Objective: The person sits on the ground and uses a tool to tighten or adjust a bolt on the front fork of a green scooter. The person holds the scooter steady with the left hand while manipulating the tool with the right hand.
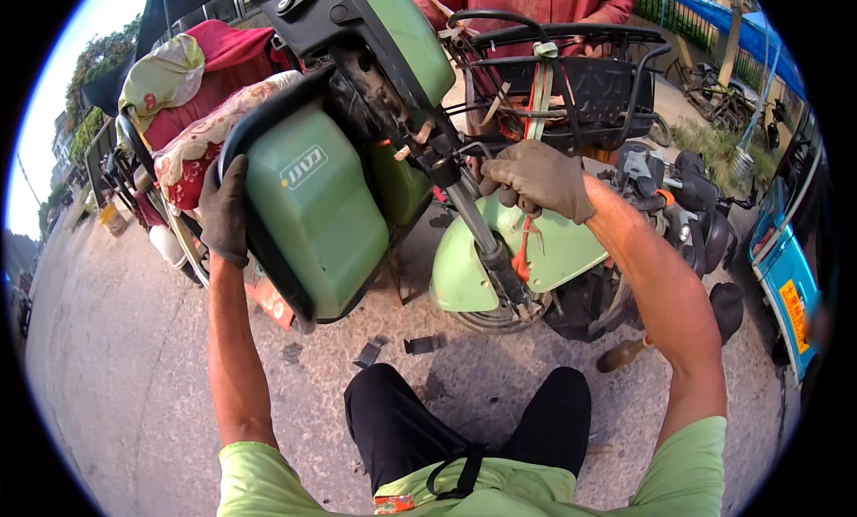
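Observation:
A large green plastic panel with a black rim (pixel 317 213) leans at the front of a green scooter. My left hand (pixel 225 209), in a dark work glove, grips the panel's left rim. My right hand (pixel 540 179), gloved too, is closed beside the metal front fork (pixel 471 215); whatever its curled fingers hold is hidden. Below that hand an orange-red strap (pixel 521 262) hangs in front of the green front mudguard (pixel 464 267). Above are the scooter's green and black head cover (pixel 406 35) and a black metal basket (pixel 571 93) with a pale green strap tied to it.
A person in red (pixel 527 4) stands behind the basket. Two small black pieces (pixel 421 344) lie on the concrete near my knees. A vehicle draped with red patterned cloth (pixel 201 155) stands left; a dark motor scooter (pixel 687 195) and a blue vehicle (pixel 786 285) stand right.

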A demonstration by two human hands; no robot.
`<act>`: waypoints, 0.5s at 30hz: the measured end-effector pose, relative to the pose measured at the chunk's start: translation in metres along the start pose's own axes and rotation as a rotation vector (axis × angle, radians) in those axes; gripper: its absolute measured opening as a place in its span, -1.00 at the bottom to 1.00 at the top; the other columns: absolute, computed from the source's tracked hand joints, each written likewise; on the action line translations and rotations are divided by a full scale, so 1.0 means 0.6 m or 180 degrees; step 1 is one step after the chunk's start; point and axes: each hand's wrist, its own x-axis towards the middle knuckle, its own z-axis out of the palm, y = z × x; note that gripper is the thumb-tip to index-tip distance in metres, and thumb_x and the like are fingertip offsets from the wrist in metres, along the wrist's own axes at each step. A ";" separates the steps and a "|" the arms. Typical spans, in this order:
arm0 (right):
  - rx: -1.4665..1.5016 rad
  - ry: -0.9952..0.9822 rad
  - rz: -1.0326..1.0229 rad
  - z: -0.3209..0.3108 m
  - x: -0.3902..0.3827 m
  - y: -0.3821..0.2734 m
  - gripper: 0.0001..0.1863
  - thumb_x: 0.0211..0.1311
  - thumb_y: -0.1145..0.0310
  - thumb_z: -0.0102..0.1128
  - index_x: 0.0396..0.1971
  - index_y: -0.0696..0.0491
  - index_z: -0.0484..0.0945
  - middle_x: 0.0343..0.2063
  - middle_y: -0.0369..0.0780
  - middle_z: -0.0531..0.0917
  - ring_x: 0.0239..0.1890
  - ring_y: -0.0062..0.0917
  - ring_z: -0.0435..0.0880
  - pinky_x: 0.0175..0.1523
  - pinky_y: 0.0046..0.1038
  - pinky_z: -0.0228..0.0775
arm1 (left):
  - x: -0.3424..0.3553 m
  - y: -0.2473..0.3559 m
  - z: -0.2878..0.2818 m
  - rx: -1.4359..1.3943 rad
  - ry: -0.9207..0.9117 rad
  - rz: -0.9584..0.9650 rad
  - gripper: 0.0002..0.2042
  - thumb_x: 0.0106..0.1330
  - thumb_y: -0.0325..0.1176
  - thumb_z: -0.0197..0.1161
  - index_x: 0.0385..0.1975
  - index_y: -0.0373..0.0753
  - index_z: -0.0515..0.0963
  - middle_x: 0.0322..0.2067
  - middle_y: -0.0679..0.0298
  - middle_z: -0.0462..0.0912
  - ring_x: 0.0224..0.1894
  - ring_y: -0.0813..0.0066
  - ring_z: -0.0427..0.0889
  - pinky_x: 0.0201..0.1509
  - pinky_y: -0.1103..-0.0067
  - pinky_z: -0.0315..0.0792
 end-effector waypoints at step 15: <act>0.0315 -0.0326 0.0353 -0.020 0.023 -0.049 -0.72 0.33 0.29 0.08 -0.24 0.23 0.61 -0.65 -0.41 0.42 -0.76 -0.75 0.23 -0.68 -0.58 0.10 | -0.012 0.024 0.006 -0.0022 -0.0016 -0.0059 -0.51 0.42 -0.09 0.26 0.13 -0.40 0.50 -0.12 0.20 0.65 -0.15 0.50 0.59 0.00 0.57 0.47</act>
